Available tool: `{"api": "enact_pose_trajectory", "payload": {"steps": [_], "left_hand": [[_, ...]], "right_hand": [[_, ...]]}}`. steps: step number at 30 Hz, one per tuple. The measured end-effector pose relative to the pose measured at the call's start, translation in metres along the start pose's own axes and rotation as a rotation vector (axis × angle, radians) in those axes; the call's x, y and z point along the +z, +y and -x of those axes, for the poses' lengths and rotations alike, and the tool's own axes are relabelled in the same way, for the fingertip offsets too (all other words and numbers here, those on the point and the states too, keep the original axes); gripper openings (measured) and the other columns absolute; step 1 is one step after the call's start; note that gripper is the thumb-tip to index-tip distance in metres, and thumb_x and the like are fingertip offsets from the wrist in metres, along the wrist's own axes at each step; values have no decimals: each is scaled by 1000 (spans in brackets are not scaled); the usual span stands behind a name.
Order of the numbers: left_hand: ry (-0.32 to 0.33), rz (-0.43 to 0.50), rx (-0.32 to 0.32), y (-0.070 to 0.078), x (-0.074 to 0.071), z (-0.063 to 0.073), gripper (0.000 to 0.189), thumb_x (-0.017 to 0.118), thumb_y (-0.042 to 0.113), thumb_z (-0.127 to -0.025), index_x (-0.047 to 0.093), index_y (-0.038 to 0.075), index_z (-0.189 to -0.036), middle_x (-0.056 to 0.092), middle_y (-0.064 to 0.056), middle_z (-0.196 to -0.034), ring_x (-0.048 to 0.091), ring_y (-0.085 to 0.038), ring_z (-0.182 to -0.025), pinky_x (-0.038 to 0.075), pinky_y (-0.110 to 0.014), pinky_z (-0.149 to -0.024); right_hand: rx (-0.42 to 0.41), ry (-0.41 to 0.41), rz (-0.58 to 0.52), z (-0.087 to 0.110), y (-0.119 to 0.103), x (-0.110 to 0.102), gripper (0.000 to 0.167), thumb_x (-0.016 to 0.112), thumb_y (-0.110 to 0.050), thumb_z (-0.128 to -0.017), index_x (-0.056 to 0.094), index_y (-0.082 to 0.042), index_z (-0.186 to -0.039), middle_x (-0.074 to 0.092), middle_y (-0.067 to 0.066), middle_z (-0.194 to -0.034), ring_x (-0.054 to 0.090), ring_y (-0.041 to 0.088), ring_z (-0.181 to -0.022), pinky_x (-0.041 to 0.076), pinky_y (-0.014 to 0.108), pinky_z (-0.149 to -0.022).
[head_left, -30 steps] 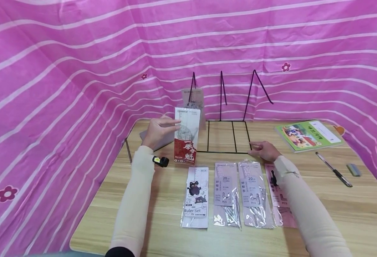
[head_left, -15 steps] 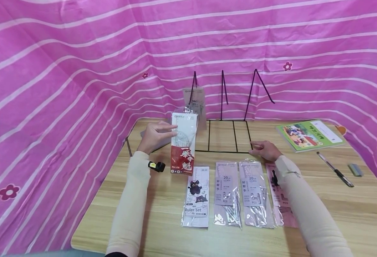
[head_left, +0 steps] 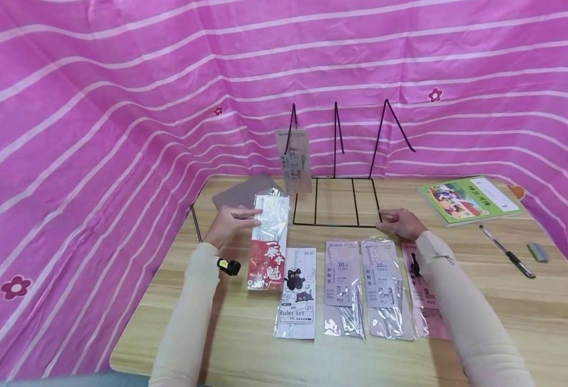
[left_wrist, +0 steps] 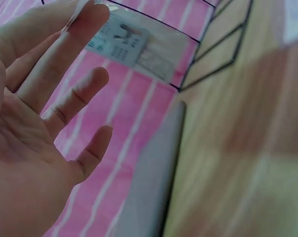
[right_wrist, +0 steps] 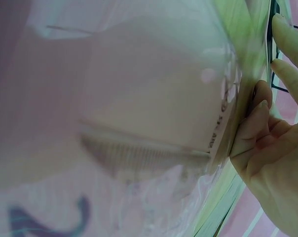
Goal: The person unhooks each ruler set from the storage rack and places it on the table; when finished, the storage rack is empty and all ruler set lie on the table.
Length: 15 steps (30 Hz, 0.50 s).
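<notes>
My left hand (head_left: 228,227) pinches the left edge of a red and white ruler-set packet (head_left: 266,250) between thumb and fingertips. The packet's lower right side overlaps a black-cat ruler-set packet (head_left: 297,317) on the table. In the left wrist view the other fingers (left_wrist: 82,94) are spread, and only a sliver of packet shows. My right hand (head_left: 402,223) grips the front right corner of a black wire rack (head_left: 336,225) at its base. On the rack's left hook hangs another ruler-set packet (head_left: 297,166). Blurred clear packaging (right_wrist: 139,98) fills much of the right wrist view.
Two lilac ruler-set packets (head_left: 343,290) (head_left: 385,290) lie side by side, with a pink one (head_left: 431,317) partly under my right forearm. A grey flat object (head_left: 242,193) lies behind my left hand. At right are a green book (head_left: 469,200), a pen (head_left: 508,252) and an eraser (head_left: 537,251).
My left hand has brought the red and white packet down and left, away from the hooks and toward the table. The right hand stays at the rack's corner.
</notes>
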<state>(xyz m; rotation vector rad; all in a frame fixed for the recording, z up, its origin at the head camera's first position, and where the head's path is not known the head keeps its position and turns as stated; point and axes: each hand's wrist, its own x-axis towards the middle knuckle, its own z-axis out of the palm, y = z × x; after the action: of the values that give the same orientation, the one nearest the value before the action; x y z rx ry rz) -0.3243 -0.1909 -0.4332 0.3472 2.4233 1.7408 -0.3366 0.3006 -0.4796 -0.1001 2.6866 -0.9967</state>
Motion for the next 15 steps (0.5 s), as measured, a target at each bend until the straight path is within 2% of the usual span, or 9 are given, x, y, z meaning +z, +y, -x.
{"api": "enact_pose_trajectory", "payload": {"steps": [5,8,12,15], "left_hand": [[-7,-32,-32,-15,-5,10,42,88,32,-78,77,15,-115,74,-8,-118,24,-37,-152,8,-50,-126],[-25,-62,-68,-23,-6,17,44,88,36,-77,77,17,-115,73,-4,-122,24,-36,-152,7,-53,-125],[-50,-86,-104,-35,-5,27,46,88,38,-76,77,20,-116,70,-1,-129,44,-31,-142,21,-58,-121],[-68,-97,-105,-42,-3,32,44,88,35,-76,77,19,-116,70,-2,-128,62,-26,-123,32,-56,-117]], "right_hand": [[-9,4,6,-1,0,0,72,68,-37,-96,37,-8,-154,39,37,-149,40,56,-134,34,66,-109],[-36,15,13,-1,1,0,70,68,-35,-96,39,-7,-153,43,33,-147,41,56,-133,33,66,-110],[-46,18,9,-1,2,0,70,69,-35,-96,40,-7,-153,44,33,-147,41,56,-133,34,66,-109],[-34,10,4,-1,3,0,71,68,-36,-96,38,-7,-153,41,35,-148,41,56,-133,34,66,-109]]}}
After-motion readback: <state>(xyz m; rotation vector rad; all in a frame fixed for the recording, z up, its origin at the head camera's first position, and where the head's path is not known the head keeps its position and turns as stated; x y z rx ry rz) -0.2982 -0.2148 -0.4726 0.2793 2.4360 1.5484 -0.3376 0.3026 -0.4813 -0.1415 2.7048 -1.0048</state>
